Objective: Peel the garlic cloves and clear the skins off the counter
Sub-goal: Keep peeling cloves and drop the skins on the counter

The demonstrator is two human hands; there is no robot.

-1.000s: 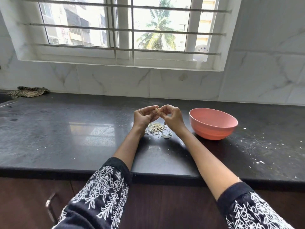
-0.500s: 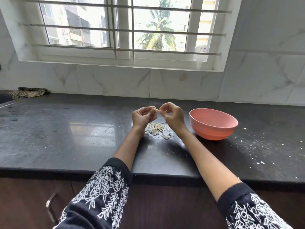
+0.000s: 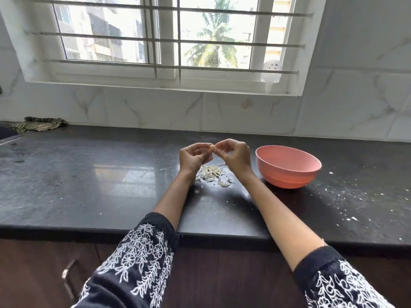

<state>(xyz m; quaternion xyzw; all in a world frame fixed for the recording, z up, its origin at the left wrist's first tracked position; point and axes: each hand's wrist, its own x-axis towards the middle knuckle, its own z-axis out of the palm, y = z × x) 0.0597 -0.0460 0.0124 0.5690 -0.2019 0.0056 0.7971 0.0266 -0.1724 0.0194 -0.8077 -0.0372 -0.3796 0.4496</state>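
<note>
A small pale garlic clove (image 3: 212, 147) is held above the dark counter (image 3: 89, 178) between both hands. My left hand (image 3: 193, 157) pinches it from the left with fingers curled. My right hand (image 3: 233, 154) pinches it from the right, fingertips meeting the left hand's. Directly below the hands lies a small pile of papery garlic skins (image 3: 212, 174) on the counter. A pink bowl (image 3: 288, 166) stands just right of my right hand; its contents are hidden by the rim.
White crumbs and flecks (image 3: 351, 205) are scattered on the counter right of the bowl. A striped cloth (image 3: 40, 125) lies at the back left by the tiled wall. The counter's front edge runs below my forearms, with a cabinet handle (image 3: 69, 276) beneath.
The hands parted slightly half a second ago and have come back together on the clove. The skins and the bowl have not moved.
</note>
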